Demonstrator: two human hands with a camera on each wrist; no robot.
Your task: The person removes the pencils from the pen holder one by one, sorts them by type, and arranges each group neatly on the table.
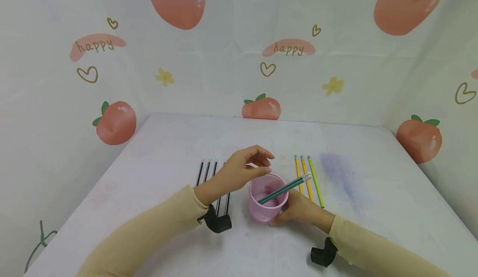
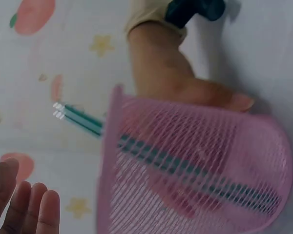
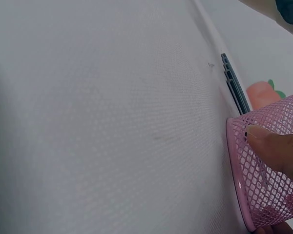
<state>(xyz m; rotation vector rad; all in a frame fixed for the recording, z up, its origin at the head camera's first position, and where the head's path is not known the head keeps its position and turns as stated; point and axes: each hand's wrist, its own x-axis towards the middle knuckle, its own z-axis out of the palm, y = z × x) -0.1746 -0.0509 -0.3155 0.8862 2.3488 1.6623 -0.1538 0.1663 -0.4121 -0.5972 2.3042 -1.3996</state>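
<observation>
A pink mesh pen cup (image 1: 263,215) stands on the table with dark green pencils (image 1: 281,191) leaning in it, their white ends past the rim. My right hand (image 1: 304,208) grips the cup's side low down; in the right wrist view its thumb (image 3: 273,148) presses the mesh near the base. Over the cup's left rim hovers my left hand (image 1: 239,171), fingers loosely bent with nothing between them. Its fingertips (image 2: 49,209) show apart from the cup in the left wrist view. Several black pencils (image 1: 199,172) lie left of the cup, partly covered by the left arm.
Right of the cup lie two yellow pencils (image 1: 298,169) and a light green pencil (image 1: 316,183), side by side. Each wrist wears a black camera mount (image 1: 219,223). A white, fruit-printed cloth (image 1: 216,69) hangs behind the table. A green string (image 1: 42,239) shows at the left edge.
</observation>
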